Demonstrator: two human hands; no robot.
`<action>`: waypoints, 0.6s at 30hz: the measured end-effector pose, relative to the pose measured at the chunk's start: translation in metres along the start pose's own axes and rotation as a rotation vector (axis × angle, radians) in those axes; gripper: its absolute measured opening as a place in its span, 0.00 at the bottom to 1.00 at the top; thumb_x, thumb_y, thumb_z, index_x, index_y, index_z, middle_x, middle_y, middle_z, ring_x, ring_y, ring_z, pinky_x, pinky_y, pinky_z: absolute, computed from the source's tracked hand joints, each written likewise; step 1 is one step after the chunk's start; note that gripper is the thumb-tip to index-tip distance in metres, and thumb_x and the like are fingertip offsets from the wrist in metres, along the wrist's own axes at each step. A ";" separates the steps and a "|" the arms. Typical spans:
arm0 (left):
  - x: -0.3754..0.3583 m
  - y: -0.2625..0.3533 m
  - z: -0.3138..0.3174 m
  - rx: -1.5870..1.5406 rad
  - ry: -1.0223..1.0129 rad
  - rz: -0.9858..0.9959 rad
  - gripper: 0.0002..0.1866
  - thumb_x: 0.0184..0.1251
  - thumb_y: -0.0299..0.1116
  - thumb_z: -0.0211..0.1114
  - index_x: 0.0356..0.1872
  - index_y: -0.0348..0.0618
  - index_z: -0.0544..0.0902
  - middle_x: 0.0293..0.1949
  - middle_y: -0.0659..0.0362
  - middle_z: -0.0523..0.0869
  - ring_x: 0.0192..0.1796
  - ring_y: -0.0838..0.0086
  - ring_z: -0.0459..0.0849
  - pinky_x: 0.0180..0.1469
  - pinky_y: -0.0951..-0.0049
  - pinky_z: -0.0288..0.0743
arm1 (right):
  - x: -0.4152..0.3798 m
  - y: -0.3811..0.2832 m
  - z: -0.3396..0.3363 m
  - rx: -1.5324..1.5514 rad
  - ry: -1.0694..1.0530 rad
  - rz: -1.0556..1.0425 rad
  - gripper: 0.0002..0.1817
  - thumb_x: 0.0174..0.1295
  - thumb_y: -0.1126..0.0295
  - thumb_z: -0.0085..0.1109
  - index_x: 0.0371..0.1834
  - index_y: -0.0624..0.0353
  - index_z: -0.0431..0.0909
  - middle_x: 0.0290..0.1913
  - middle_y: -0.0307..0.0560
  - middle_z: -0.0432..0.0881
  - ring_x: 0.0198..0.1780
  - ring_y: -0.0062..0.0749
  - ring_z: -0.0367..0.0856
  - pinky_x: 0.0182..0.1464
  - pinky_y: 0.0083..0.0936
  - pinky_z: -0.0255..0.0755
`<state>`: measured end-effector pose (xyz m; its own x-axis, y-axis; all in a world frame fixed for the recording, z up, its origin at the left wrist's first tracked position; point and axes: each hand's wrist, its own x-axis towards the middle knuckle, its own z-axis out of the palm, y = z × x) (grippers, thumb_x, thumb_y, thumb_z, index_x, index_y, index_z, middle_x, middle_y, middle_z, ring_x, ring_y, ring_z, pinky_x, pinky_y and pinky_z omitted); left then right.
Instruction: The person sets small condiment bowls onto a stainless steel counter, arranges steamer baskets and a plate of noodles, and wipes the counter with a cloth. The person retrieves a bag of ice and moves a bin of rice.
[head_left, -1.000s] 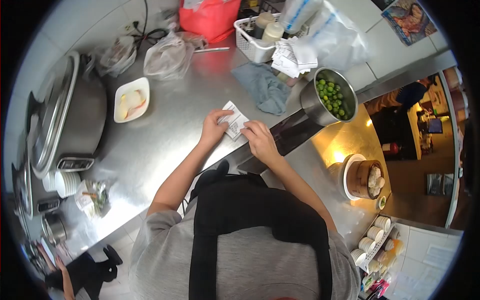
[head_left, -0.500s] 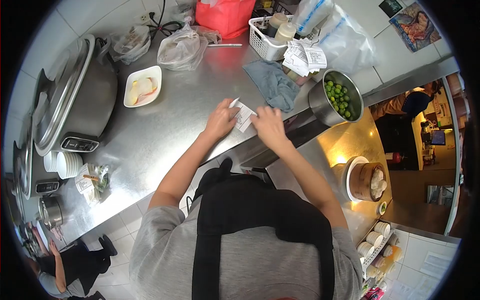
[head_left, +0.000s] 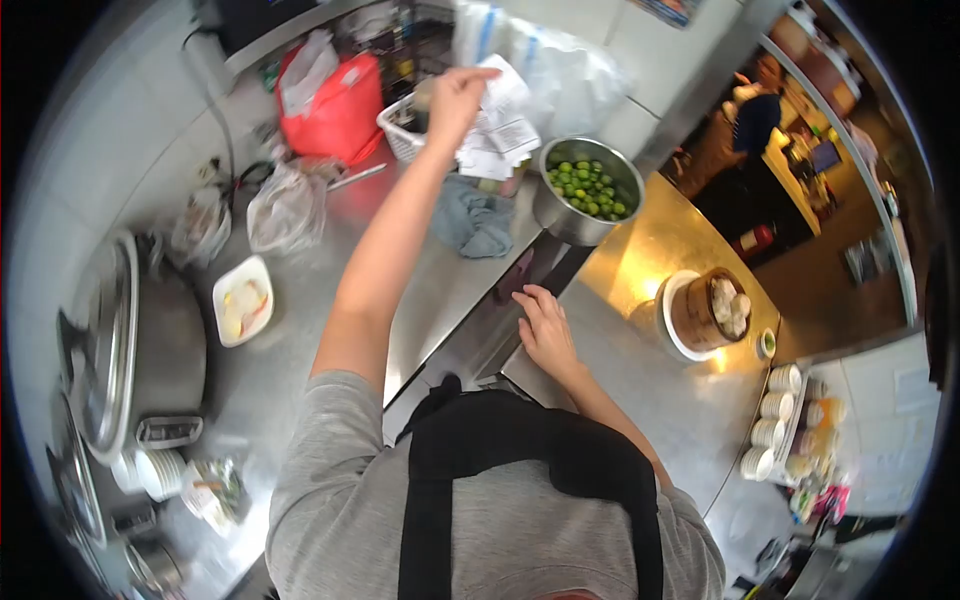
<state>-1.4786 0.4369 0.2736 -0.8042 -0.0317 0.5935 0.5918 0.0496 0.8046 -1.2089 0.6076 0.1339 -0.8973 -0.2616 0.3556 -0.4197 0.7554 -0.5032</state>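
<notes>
My left hand (head_left: 459, 103) is stretched far forward over the white basket (head_left: 402, 140), its fingers closed on a white paper slip (head_left: 505, 90). More printed slips (head_left: 500, 135) lie just below it, on top of containers. A crumpled blue-grey cloth (head_left: 474, 218) rests on the steel counter nearer to me. Over the counter's edge hovers my right hand (head_left: 544, 325), open, fingers apart, holding nothing. The metal bowl of green limes (head_left: 590, 190) stands beyond my right hand.
At right, a bamboo steamer (head_left: 700, 310) with white buns sits on a white plate. A red bag (head_left: 335, 105), plastic bags (head_left: 287, 208), a white dish (head_left: 243, 300) and a large cooker (head_left: 165, 340) are at left. Another person (head_left: 757, 115) shows through the opening.
My left hand has moved forward from the counter to the slips above the basket, carrying the paper. My right hand has let go of the paper and drawn back. The view has turned.
</notes>
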 end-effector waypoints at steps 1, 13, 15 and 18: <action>0.020 -0.010 0.010 0.006 0.010 0.040 0.10 0.53 0.33 0.63 0.37 0.47 0.86 0.30 0.54 0.85 0.34 0.71 0.82 0.38 0.75 0.72 | -0.004 -0.001 -0.005 -0.011 0.040 0.034 0.22 0.51 0.77 0.54 0.52 0.59 0.70 0.55 0.52 0.68 0.55 0.47 0.68 0.54 0.39 0.64; 0.024 -0.184 0.005 0.554 -0.585 -0.062 0.21 0.55 0.30 0.64 0.50 0.32 0.78 0.47 0.47 0.82 0.48 0.66 0.79 0.53 0.71 0.69 | -0.162 -0.001 -0.073 -0.215 0.463 0.622 0.17 0.52 0.78 0.52 0.47 0.61 0.72 0.54 0.54 0.69 0.55 0.49 0.68 0.53 0.39 0.65; 0.021 -0.187 0.002 0.312 -0.571 -0.267 0.22 0.56 0.30 0.64 0.51 0.29 0.76 0.49 0.47 0.80 0.51 0.65 0.78 0.56 0.70 0.67 | -0.189 -0.006 -0.072 -0.249 0.525 0.724 0.18 0.51 0.78 0.52 0.47 0.62 0.72 0.54 0.55 0.69 0.54 0.50 0.69 0.53 0.39 0.66; 0.006 -0.188 -0.001 0.379 -0.451 -0.011 0.27 0.59 0.35 0.64 0.59 0.33 0.70 0.57 0.45 0.74 0.57 0.64 0.73 0.60 0.70 0.61 | -0.231 -0.017 -0.071 -0.260 0.610 0.872 0.19 0.49 0.78 0.53 0.47 0.62 0.72 0.53 0.56 0.70 0.53 0.52 0.70 0.53 0.39 0.67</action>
<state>-1.5951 0.4268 0.1261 -0.8035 0.3894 0.4503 0.5888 0.4080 0.6978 -0.9846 0.6980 0.1167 -0.6229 0.7120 0.3243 0.4327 0.6588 -0.6154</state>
